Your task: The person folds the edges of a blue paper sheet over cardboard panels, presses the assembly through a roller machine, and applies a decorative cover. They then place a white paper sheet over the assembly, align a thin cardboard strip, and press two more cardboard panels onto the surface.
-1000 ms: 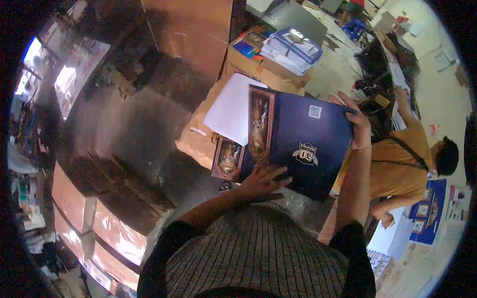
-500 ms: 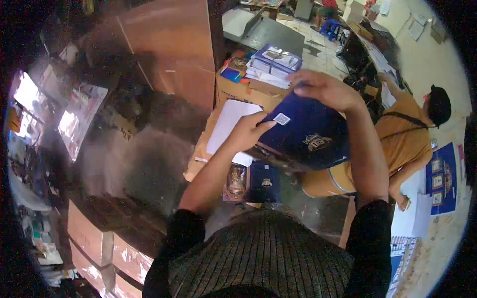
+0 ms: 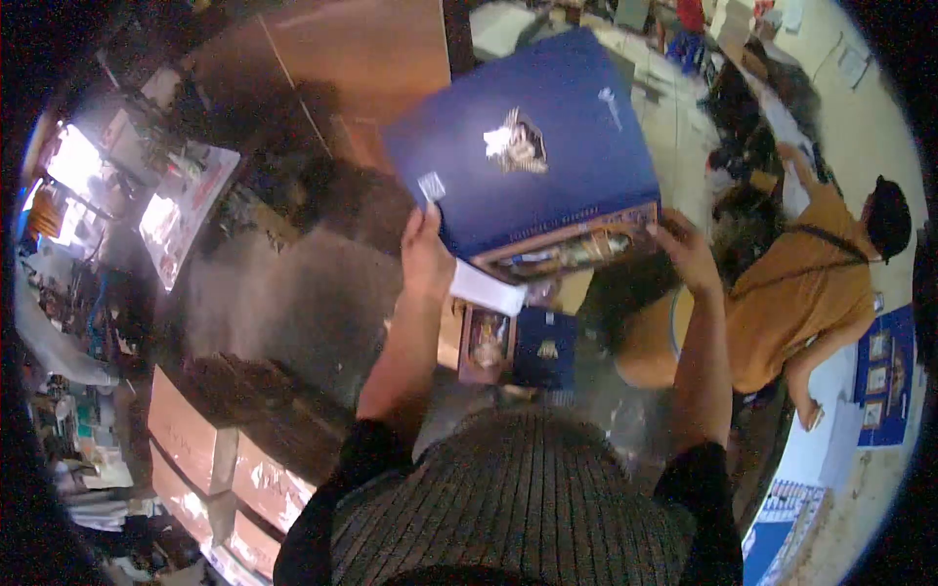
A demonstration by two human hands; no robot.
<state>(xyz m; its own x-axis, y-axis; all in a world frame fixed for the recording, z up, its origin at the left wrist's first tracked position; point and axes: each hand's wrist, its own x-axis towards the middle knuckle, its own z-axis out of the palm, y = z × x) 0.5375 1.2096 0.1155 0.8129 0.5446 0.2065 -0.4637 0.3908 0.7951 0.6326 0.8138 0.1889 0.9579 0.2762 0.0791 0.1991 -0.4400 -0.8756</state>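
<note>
A large dark blue printed sheet or folder (image 3: 576, 107) with a metallic emblem, a small white code label and a picture strip along its lower edge is held up in front of me. My left hand (image 3: 427, 256) grips its lower left corner near the label. At the lower right corner, my right hand (image 3: 687, 249) pinches the edge by the picture strip. Below it lie white paper (image 3: 487, 287), a brown picture-covered item (image 3: 487, 344) and a smaller dark blue item (image 3: 545, 349) with an emblem.
To the right a person in a brown shirt (image 3: 806, 283) and black cap leans over white sheets (image 3: 821, 420). Cardboard boxes (image 3: 191, 430) stand at the lower left. A large brown panel (image 3: 362, 68) rises behind at the upper left.
The blue piece has been raised and turned, so its emblem and picture strip now face me. My right hand has moved from its top edge down to the lower right corner.
</note>
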